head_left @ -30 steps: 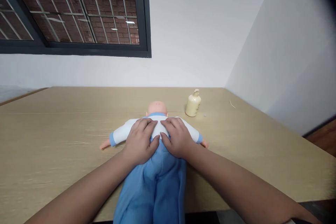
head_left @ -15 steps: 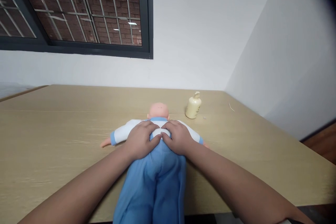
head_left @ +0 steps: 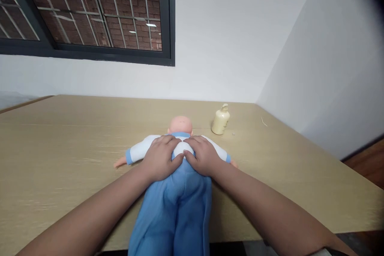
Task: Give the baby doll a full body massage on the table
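A baby doll in blue trousers and a white top with blue cuffs lies stretched out, its bald head away from me and its arms spread to both sides. Flat on the left of its torso rests my left hand, thumb apart from the fingers. My right hand lies open on the torso's right side, mirroring the other. The two thumbs nearly meet over the middle, and a patch of white cloth shows between the hands. Beyond the doll, to the right, stands a cream pump bottle.
The doll lies on a light wooden table, its legs reaching the near edge. A thin pale strand is at the right. White walls meet behind the table, with a barred, dark-framed window at upper left.
Both hands stay on the doll's torso with almost no movement. The whole view has shifted very slightly.
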Available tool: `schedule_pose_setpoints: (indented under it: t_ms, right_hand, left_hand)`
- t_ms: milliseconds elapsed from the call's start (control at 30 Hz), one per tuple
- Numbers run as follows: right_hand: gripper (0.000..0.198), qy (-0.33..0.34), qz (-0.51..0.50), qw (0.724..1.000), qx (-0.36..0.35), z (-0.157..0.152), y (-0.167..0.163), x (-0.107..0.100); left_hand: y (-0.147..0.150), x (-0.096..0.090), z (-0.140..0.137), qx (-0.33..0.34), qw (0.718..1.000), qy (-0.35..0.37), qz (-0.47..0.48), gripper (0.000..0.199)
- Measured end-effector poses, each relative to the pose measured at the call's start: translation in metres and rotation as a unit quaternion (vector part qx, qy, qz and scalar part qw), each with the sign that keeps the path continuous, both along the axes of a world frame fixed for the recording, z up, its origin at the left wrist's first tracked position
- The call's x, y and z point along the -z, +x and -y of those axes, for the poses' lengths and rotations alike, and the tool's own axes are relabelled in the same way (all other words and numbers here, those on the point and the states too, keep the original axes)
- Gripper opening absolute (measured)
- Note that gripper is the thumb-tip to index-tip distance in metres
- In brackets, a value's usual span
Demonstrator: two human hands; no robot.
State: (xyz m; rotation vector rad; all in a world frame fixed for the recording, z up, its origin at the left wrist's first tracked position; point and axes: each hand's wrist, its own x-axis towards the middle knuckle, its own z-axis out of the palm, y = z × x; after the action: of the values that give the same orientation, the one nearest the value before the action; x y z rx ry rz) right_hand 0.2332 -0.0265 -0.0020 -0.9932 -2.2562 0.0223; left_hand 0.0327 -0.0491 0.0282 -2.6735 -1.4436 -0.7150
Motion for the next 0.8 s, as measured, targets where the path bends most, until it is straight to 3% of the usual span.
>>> schedule_pose_setpoints:
  t_ms: [133,267,500,800]
  right_hand:
    - [0.025,-0.03,0.031,0.999,0.007,-0.004,0.001,-0.003]
    - [0.027,-0.024,0.021,0.999,0.013,-0.004,0.0,0.0]
    - [0.056,0.005,0.001,0.999,0.05,0.002,-0.003,0.007]
    - [0.039,-0.054,0.026,0.998,0.003,-0.006,0.002,-0.005]
  left_hand:
    - [0.001,-0.007,-0.004,0.013,1.0,-0.022,-0.006,0.03]
    - [0.0,-0.002,-0.004,0.006,1.0,-0.015,-0.003,0.031]
    - [-0.003,0.013,-0.003,-0.019,0.999,0.028,0.026,0.059]
    - [-0.004,0.001,-0.014,0.01,0.999,-0.029,0.012,0.043]
